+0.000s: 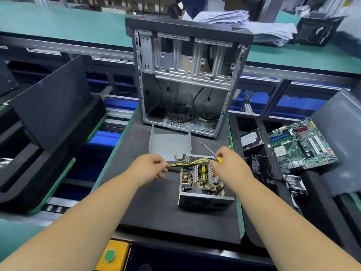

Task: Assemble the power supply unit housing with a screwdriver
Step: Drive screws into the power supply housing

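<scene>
**Holding Cable Bundle and Screwdriver at Open PSU**

Lying on the black mat, the power supply unit is running its long axis from 6 to 12 o'clock, circuit board facing up. The left hand is pinching the yellow-black cable bundle at 9 o'clock. The right hand is gripping the screwdriver, shaft pointing toward 11 o'clock. The cover plate is resting at 12 o'clock.

PC case & cover block behind PSU.
</scene>
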{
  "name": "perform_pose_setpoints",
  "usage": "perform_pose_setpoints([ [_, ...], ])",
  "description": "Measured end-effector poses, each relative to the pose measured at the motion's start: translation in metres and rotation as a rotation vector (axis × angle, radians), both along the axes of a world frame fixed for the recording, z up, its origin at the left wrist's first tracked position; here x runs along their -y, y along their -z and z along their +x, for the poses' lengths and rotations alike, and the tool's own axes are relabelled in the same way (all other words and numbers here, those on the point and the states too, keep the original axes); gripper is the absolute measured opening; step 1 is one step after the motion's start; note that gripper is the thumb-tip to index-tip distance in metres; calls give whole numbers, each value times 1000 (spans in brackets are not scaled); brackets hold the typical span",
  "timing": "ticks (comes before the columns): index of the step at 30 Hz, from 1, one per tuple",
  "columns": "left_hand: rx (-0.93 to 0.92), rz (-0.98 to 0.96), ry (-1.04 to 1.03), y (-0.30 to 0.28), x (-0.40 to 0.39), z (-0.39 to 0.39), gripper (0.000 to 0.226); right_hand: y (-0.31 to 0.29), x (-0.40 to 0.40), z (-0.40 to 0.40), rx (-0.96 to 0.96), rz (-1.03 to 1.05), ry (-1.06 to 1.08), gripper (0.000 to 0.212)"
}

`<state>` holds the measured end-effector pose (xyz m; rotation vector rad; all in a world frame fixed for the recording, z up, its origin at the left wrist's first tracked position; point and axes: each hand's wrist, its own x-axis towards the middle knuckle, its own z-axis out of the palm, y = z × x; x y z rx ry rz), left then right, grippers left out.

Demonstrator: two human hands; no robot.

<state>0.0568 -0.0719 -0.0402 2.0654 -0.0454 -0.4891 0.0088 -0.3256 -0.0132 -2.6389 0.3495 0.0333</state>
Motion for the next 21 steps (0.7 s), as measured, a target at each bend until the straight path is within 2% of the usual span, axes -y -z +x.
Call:
perform_pose_setpoints([
  [4,49,90,-211,3,-31,25,11,-8,-21,22,0,157,-15,21],
  [7,78,180,-273,12,-53,42,11,-12,-39,39,21,200,-36,22],
  [13,86,295,-247,35,-76,69,12,-13,-62,63,113,272,-37,20],
  [21,148,399,-90,60,-76,95,23,-8,-75,88,159,299,-29,12],
])
